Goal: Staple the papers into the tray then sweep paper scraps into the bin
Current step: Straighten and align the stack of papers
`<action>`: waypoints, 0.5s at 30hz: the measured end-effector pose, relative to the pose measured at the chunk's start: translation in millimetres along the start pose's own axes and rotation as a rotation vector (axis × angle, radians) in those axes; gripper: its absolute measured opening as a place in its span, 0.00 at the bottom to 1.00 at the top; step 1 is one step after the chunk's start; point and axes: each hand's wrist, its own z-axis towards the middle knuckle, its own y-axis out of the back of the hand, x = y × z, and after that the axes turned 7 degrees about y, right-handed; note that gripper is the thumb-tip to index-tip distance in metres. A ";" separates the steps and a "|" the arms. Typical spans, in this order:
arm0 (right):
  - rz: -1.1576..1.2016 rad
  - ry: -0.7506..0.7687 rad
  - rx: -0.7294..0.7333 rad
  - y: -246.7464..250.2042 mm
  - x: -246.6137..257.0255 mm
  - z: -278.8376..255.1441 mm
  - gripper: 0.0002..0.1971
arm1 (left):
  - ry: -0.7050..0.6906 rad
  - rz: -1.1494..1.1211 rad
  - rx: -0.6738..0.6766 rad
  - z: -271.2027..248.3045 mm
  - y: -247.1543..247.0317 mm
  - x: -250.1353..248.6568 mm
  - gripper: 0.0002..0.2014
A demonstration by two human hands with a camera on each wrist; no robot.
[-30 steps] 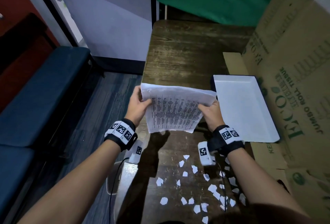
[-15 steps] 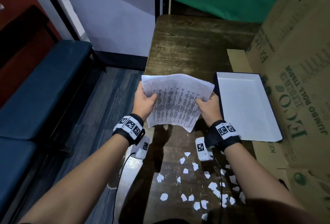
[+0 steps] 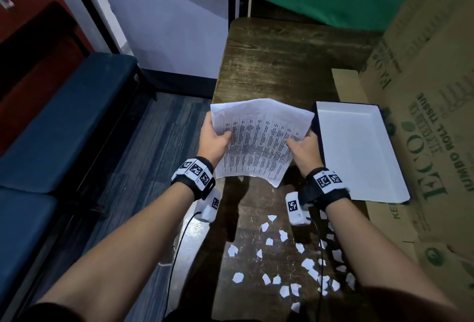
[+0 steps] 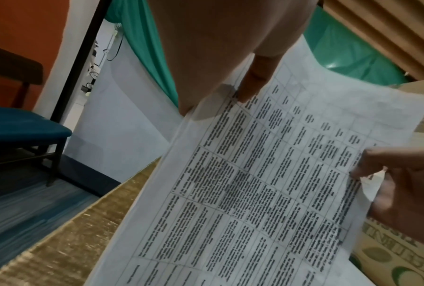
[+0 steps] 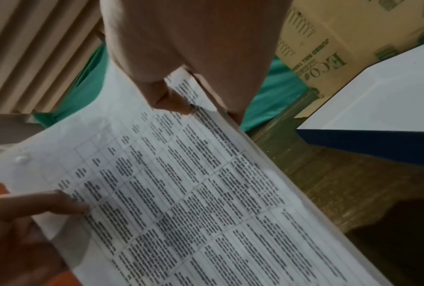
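White papers (image 3: 259, 142) hang pinched between my left hand (image 3: 214, 139) and right hand (image 3: 304, 148), squaring their edges. I keep them beside the tray (image 3: 359, 152)

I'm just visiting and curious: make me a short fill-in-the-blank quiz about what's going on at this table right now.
1. The printed white paper sheets are held by ____ hands.
2. The shallow white rectangular tray lies to the ____ of the sheets.
3. Small torn white paper scraps lie on the dark ____ table.
4. The tray holds ____.

Missing words: both; right; wooden; nothing
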 end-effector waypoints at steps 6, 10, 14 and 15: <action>0.017 0.054 -0.076 5.3 9.6 6.6 0.14 | -0.069 -0.043 -0.017 3.8 1.1 -8.1 0.19; -0.044 -0.060 -0.015 1.9 -12.6 -7.5 0.10 | -0.010 0.002 0.036 -3.7 -3.6 20.1 0.24; -0.104 -0.080 0.046 17.3 -12.1 -2.2 0.12 | -0.065 0.094 0.009 4.7 -8.7 15.9 0.21; -0.129 -0.053 0.036 26.7 -6.8 2.6 0.14 | -0.118 0.164 0.012 10.7 -7.4 8.1 0.20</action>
